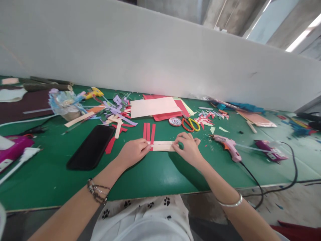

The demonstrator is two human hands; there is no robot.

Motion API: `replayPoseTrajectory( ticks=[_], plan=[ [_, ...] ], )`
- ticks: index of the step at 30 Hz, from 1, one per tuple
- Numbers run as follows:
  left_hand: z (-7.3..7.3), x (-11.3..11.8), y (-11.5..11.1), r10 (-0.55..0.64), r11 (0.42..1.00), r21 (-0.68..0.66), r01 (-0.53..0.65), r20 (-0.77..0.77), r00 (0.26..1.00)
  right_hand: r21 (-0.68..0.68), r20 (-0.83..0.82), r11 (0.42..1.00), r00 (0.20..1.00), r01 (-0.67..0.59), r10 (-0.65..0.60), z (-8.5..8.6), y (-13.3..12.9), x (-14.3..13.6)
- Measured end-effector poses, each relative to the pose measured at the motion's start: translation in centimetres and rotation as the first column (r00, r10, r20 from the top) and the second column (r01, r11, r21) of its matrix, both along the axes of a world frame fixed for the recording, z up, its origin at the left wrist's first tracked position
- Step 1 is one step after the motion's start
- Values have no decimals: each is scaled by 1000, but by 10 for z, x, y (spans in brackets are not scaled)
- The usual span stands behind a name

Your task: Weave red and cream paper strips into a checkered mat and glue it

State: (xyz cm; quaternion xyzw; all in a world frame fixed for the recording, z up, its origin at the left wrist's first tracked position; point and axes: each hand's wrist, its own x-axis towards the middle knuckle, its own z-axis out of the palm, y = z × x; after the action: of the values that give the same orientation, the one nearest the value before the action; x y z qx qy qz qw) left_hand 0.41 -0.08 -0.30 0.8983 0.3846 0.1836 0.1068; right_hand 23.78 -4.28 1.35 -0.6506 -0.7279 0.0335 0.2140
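A pale partition wall (150, 53) runs behind a green desk (150, 177) strewn with craft paper and tools. At the centre of the clock lie the pale strips (163, 146), side by side on the desk near its front edge, a thin gap showing between them. The left hand (133, 152), at nine o'clock, is closed with its fingertips pinching their left end. The right hand (188, 147), at three o'clock, grips the opposite end between thumb and forefinger, its other fingers curled. Red strips (148, 132) stretch toward eleven o'clock, and one seems to cross the pale pair just beside the left fingertips.

Farther out at nine o'clock, a black phone (91, 147) lies flat. Toward ten o'clock are a heap of paper scraps (117, 108) and, beyond, a yellow glue gun (94, 93). At twelve, a pale sheet (155, 106) rests over red paper (185, 108). A round patterned tin (175, 122) sits at one o'clock, near scissors (190, 121) with red and yellow handles at about two. Well apart at three o'clock, a pink glue gun (228, 144) lies on its side.
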Motion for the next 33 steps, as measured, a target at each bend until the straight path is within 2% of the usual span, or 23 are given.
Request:
replayPoseTrajectory(
  ticks=[4,15,33],
  plan=[
    [0,0,0,3,1000,13,-3,-9,1000,55,17,998,1000,10,-11,3,0,1],
    [0,0,-1,4,1000,27,-3,-9,1000,-63,65,997,997,54,-49,0,-5,3],
    [-1,0,0,7,998,58,-6,-16,1000,-32,162,997,984,74,-68,-6,-3,1]
  ],
)
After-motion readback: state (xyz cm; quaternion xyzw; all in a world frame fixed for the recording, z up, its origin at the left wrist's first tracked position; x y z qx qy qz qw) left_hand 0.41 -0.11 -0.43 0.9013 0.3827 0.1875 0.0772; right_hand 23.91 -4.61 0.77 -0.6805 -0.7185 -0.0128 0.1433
